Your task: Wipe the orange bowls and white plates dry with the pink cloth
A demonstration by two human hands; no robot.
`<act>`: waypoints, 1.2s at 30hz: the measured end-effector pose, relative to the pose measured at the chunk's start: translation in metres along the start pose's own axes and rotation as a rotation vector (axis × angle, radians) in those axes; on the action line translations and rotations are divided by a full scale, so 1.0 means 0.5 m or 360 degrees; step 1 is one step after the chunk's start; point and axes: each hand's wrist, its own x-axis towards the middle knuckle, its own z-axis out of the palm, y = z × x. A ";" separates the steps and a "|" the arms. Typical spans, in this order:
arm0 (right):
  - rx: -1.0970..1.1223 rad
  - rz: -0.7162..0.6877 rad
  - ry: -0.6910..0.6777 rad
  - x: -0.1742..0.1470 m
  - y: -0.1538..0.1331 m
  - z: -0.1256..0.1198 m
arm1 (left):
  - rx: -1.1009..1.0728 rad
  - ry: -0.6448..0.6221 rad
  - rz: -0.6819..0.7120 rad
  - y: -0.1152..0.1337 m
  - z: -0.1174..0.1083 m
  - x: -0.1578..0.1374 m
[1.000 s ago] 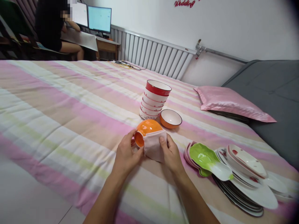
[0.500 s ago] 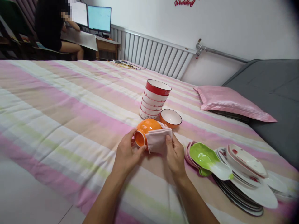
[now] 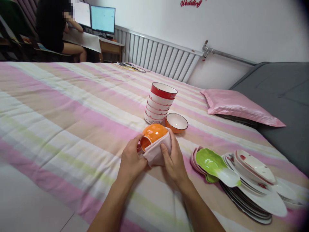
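An orange bowl (image 3: 155,131) lies tipped on its side between my hands, its foot ring turned toward my left. My left hand (image 3: 132,158) is closed around the foot end of this bowl. A pale pink cloth (image 3: 156,153) covers the near side of the bowl. My right hand (image 3: 174,158) grips the cloth, pressing it against the bowl, thumb in front and fingers behind. Just beyond stands a stack of several white and red bowls (image 3: 159,104). Another orange bowl (image 3: 177,123), white inside, sits upright beside that stack.
At the right lie a green leaf-shaped dish (image 3: 210,161), stacked plates (image 3: 267,199) and an oval dish (image 3: 256,164) on the striped bedspread (image 3: 79,125). A pink pillow (image 3: 236,103) rests by the grey headboard (image 3: 277,83). A person (image 3: 53,29) sits at a desk, far left.
My right hand has moved left and up with the cloth, which now lies further over the bowl's near side and foot ring. The bowl has turned slightly.
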 end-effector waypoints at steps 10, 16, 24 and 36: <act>-0.0085 0.0393 -0.0010 -0.003 -0.002 -0.010 | 0.0092 0.0040 0.0083 0.002 0.007 -0.005; -0.0057 0.0269 0.0047 -0.004 -0.003 -0.008 | 0.0103 0.0034 0.0086 0.005 0.005 -0.005; -0.0096 0.0083 0.0100 -0.010 0.001 0.008 | 0.0194 0.0031 0.0137 0.012 0.009 -0.010; 0.0004 0.0148 0.0056 -0.004 0.014 0.008 | 0.0153 0.0025 0.0147 0.000 0.009 -0.007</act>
